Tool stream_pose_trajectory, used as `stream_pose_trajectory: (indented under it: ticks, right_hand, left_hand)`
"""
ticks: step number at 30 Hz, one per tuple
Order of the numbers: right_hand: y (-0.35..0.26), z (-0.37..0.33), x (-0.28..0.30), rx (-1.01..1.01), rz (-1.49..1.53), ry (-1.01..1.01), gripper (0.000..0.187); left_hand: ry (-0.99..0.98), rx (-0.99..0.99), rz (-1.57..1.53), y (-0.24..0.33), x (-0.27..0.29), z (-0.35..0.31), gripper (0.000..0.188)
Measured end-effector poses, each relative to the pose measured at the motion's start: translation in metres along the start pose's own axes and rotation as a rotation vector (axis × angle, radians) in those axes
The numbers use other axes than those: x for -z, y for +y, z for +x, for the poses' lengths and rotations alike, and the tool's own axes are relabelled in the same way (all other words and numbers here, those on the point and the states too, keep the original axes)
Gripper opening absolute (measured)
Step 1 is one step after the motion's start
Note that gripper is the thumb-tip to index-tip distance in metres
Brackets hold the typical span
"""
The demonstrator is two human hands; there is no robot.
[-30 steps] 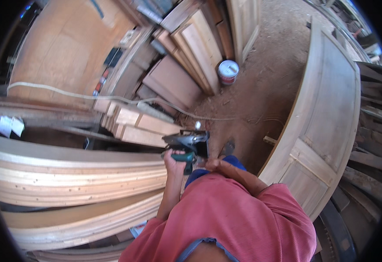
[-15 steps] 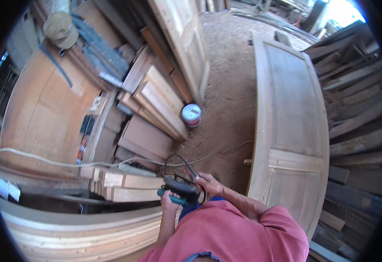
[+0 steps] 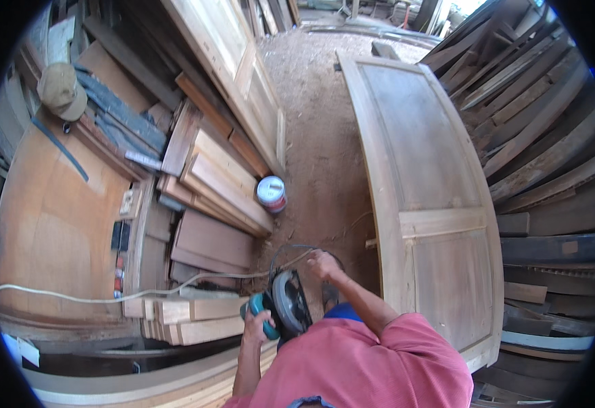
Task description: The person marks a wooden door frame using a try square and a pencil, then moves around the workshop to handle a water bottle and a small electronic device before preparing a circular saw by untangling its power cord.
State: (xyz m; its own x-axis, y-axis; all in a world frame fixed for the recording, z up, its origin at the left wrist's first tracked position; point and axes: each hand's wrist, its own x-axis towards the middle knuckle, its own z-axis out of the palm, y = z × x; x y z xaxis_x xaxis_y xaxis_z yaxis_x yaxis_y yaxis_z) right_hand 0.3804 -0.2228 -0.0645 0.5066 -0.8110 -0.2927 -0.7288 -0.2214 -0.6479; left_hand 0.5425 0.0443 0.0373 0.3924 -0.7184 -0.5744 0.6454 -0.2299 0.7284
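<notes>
My left hand (image 3: 256, 325) is closed around the teal handle of a corded power tool, apparently a circular saw (image 3: 288, 302). Its round dark guard is turned up toward me, in front of my body. With my right hand (image 3: 324, 265) I grip the tool's dark power cord (image 3: 292, 246), which loops between the saw and my fingers. The fingertips of that hand are partly hidden. A panelled wooden door (image 3: 435, 178) lies raised off the ground to the right of my right arm.
Stacked boards (image 3: 202, 313) and a pale extension cable (image 3: 93, 294) lie to my left. A white paint bucket (image 3: 271, 194) stands on the dirt floor (image 3: 314, 136). Another door (image 3: 233, 58) leans at the far left. A cap (image 3: 62, 91) rests above a plywood sheet (image 3: 52, 204). Timber (image 3: 549, 149) lines the right.
The saw has tilted so its round guard shows more. My right hand has moved forward, away from the saw's body, with the cord. The whole view has shifted somewhat.
</notes>
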Motion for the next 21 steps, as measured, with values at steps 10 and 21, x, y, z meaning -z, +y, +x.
stream_pose_trajectory:
  ticks: [10,21]
  right_hand:
    - [0.0,-0.119,-0.003,0.067,0.758,-0.28,0.031]
    - [-0.034,-0.105,-0.048,0.253,0.498,-0.209,0.027]
  left_hand:
    - [-0.071,0.138,-0.697,0.03,-0.048,0.026,0.019]
    - [-0.113,0.107,-0.759,0.052,-0.065,0.002,0.011]
